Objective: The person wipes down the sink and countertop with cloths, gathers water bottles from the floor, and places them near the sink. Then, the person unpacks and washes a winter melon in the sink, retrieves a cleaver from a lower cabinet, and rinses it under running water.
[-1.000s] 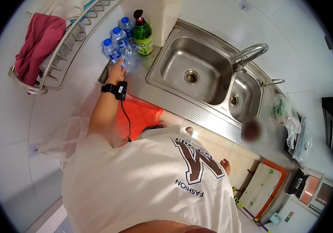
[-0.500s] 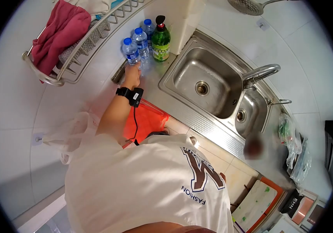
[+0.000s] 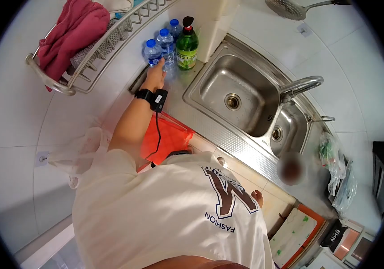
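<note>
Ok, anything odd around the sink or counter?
One thing: a dark, blurred round patch over the counter, beside the small basin. The basin looks sharp, so it's possibly image masking; can't tell what's underneath.

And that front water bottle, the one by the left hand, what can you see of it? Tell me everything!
The front water bottle looks like clear plastic, with a blue cap on and a blue-and-white label round its body. It looks upright, at the near end of a row of three, above the metal counter. The left hand is at its lower part and hides its base, so I can't tell how firmly it's held.
</note>
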Tool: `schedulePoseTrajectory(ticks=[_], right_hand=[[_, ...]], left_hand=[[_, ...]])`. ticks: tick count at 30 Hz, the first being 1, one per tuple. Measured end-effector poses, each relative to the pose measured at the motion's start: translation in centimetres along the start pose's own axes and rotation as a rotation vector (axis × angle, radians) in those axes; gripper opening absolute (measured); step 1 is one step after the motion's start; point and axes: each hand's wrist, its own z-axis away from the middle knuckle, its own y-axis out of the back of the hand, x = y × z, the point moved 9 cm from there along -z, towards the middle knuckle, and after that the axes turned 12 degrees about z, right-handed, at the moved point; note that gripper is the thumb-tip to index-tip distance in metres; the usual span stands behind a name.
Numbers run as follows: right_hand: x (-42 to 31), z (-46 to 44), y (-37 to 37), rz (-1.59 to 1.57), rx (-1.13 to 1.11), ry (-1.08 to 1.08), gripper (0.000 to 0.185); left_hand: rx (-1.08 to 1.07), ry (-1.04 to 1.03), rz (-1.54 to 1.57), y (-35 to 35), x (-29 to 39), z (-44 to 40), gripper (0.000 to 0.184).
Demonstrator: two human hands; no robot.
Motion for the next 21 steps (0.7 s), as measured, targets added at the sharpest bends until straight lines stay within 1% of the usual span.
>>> schedulePoseTrajectory(ticks=[1, 2, 4, 5, 7, 8, 9, 10, 11, 13, 14, 15, 16, 17, 18, 19, 20, 21], right_hand=[[-1.5, 0.4, 0.3, 0.032, 0.014, -0.009, 0.04], [-2.5, 0.6, 0.4, 0.032, 0.014, -0.01, 0.04], [-4.2, 1.1, 0.8, 0.045, 0.021, 0.004, 0.039], [-4.8, 1.3, 1.0, 0.043, 0.027, 0.0, 0.039], [-5.0, 1.9, 1.0, 0.047, 0.02, -0.048, 0.038], [-4.6, 2.1, 1.1, 0.05, 0.022, -0.054, 0.038], [-3.8, 2.0, 0.9, 0.067, 0.012, -0.081, 0.038], [-2.8, 1.7, 0.7, 0.085, 0.002, -0.106, 0.038], [-1.4, 1.4, 0.5, 0.089, 0.004, -0.106, 0.038], [1.5, 0.7, 0.0, -0.151, 0.002, -0.108, 0.039], [2.3, 0.2, 0.1, -0.148, 0.001, -0.111, 0.039], [2.8, 0.0, 0.1, -0.181, -0.016, -0.159, 0.039], [3.3, 0.1, 0.2, -0.198, -0.025, -0.187, 0.039], [3.8, 0.2, 0.2, -0.215, -0.034, -0.214, 0.039], [2.3, 0.5, 0.7, -0.077, -0.007, -0.145, 0.039], [1.1, 0.9, 1.1, 0.059, 0.019, -0.075, 0.039], [1.3, 0.7, 1.1, 0.032, 0.02, -0.019, 0.039], [1.3, 1.1, 1.0, 0.027, 0.022, -0.026, 0.039]], left_hand=[[-0.01, 0.01, -0.016, 0.0, -0.1, 0.2, 0.049], [-0.01, 0.012, -0.018, 0.7, -0.3, -0.3, 0.049], [-0.118, -0.044, 0.006, 1.0, -0.4, -0.8, 0.035], [-0.123, -0.039, 0.004, 1.1, -1.0, -1.3, 0.035], [-0.085, -0.071, 0.079, 0.7, -0.3, 0.3, 0.02], [-0.156, -0.072, 0.096, 0.0, 0.1, 0.5, 0.017], [-0.154, -0.066, 0.097, 0.6, -0.2, -0.3, 0.017], [-0.316, -0.233, -0.086, -0.3, 0.8, -0.6, 0.015], [-0.369, -0.296, -0.156, -0.6, 0.8, -1.2, 0.014], [-0.465, -0.433, -0.284, -1.6, 1.3, -1.4, 0.011], [-0.294, -0.251, -0.091, -1.5, 1.3, -0.7, 0.017], [-0.119, -0.069, 0.098, -0.6, 0.3, -0.1, 0.024], [-0.116, -0.065, 0.096, -0.3, 0.0, 0.3, 0.024], [-0.146, -0.085, 0.089, -0.1, 0.0, 0.6, 0.033], [-0.176, -0.105, 0.081, 0.1, -0.2, 0.9, 0.042], [-0.177, -0.099, 0.075, 0.8, -1.0, 1.0, 0.042], [-0.206, -0.051, 0.065, 1.6, -2.7, 1.0, 0.048], [-0.236, -0.004, 0.056, 2.3, -4.2, 1.5, 0.053]])
